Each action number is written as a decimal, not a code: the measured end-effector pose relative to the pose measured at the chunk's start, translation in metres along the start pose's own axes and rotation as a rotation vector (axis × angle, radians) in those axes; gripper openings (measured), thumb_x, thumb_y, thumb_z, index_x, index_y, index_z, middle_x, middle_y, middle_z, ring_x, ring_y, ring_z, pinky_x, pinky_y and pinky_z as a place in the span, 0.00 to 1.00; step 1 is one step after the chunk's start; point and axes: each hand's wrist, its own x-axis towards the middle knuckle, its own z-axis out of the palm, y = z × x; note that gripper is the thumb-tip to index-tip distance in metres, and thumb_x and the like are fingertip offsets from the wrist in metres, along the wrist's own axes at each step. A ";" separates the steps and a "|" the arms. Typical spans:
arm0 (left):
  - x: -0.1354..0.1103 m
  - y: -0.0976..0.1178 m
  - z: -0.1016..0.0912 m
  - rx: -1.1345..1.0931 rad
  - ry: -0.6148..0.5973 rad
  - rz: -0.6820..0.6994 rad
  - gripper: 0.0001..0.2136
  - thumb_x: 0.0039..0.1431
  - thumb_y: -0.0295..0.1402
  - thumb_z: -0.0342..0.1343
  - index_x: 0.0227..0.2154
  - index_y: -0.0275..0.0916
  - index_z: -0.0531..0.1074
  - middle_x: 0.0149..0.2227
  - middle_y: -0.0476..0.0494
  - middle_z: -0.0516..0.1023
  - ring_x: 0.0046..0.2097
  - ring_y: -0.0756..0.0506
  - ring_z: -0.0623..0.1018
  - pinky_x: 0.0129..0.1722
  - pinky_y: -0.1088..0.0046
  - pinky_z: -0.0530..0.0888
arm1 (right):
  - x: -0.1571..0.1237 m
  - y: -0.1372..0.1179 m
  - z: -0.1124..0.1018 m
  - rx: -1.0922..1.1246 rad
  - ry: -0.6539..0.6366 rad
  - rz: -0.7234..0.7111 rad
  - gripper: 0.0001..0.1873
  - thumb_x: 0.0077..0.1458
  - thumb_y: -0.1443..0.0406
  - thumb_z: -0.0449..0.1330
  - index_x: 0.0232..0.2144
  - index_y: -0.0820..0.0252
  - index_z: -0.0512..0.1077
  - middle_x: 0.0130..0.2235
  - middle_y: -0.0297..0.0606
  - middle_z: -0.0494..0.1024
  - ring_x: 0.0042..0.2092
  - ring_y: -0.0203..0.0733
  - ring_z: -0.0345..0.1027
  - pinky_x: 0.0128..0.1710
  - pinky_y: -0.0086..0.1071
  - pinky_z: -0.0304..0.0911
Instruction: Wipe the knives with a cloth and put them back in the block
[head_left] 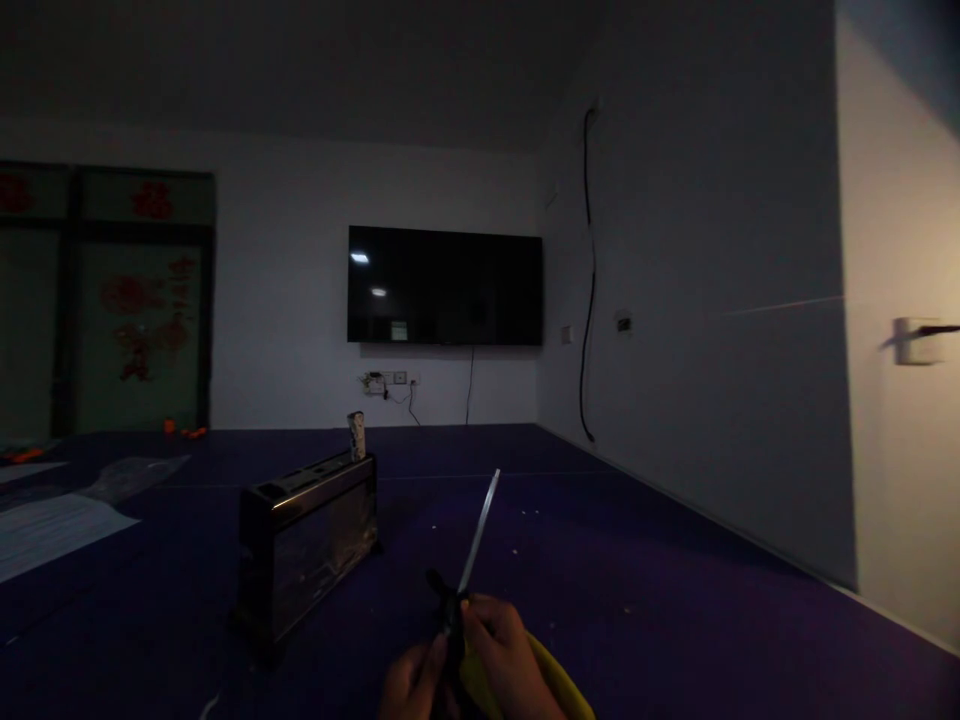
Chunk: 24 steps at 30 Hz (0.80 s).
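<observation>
Low in the view, my left hand [414, 682] and my right hand [504, 645] are close together, both closed on a dark object with a thin pale rod [480, 530]. The rod points up and away, leaning right. Dim light hides the dark part's exact kind. Something yellow [559, 675] shows beside and under my right hand. To the left of my hands, apart from them, stands a long, narrow box-like appliance [322, 555] with a shiny side and slots along its top. A speckled upright piece [357, 437] rises at its far end.
The purple surface [600, 560] carries small pale scraps. Papers [60, 530], clear plastic [139, 475] and orange items [184, 430] lie on the left. Beyond are a wall-mounted television [445, 288] and a hanging cable [588, 280]; a door handle [926, 338] is at right.
</observation>
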 end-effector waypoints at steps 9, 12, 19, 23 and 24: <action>-0.001 0.007 -0.008 0.101 0.058 0.008 0.33 0.42 0.68 0.38 0.17 0.42 0.70 0.14 0.47 0.66 0.19 0.48 0.67 0.22 0.74 0.66 | 0.002 0.002 0.003 -0.104 -0.093 -0.070 0.34 0.46 0.38 0.51 0.17 0.63 0.72 0.23 0.39 0.70 0.29 0.42 0.63 0.33 0.33 0.61; -0.003 0.009 -0.008 0.095 0.079 0.012 0.33 0.42 0.68 0.37 0.17 0.41 0.69 0.14 0.48 0.67 0.19 0.48 0.68 0.22 0.74 0.67 | 0.002 0.003 0.003 -0.137 -0.071 -0.079 0.34 0.46 0.38 0.50 0.17 0.63 0.71 0.23 0.39 0.69 0.28 0.42 0.62 0.31 0.33 0.59; -0.005 0.013 -0.009 0.082 0.094 0.023 0.32 0.44 0.66 0.38 0.17 0.41 0.71 0.15 0.45 0.70 0.20 0.47 0.70 0.24 0.73 0.69 | 0.003 0.004 0.001 -0.169 -0.081 -0.081 0.34 0.46 0.38 0.50 0.17 0.63 0.71 0.21 0.36 0.67 0.27 0.39 0.60 0.28 0.30 0.57; -0.004 0.012 -0.008 0.060 0.083 -0.009 0.33 0.41 0.68 0.40 0.17 0.41 0.70 0.15 0.45 0.69 0.21 0.48 0.69 0.23 0.74 0.69 | 0.002 0.004 -0.001 -0.156 -0.109 -0.053 0.34 0.46 0.38 0.51 0.17 0.63 0.72 0.22 0.36 0.69 0.28 0.40 0.61 0.29 0.31 0.58; -0.003 0.011 -0.007 0.051 0.071 -0.022 0.33 0.40 0.68 0.40 0.16 0.40 0.69 0.15 0.46 0.68 0.20 0.48 0.69 0.23 0.74 0.68 | 0.002 0.003 -0.002 -0.151 -0.093 -0.035 0.35 0.45 0.37 0.51 0.18 0.63 0.72 0.23 0.38 0.69 0.29 0.41 0.62 0.31 0.31 0.59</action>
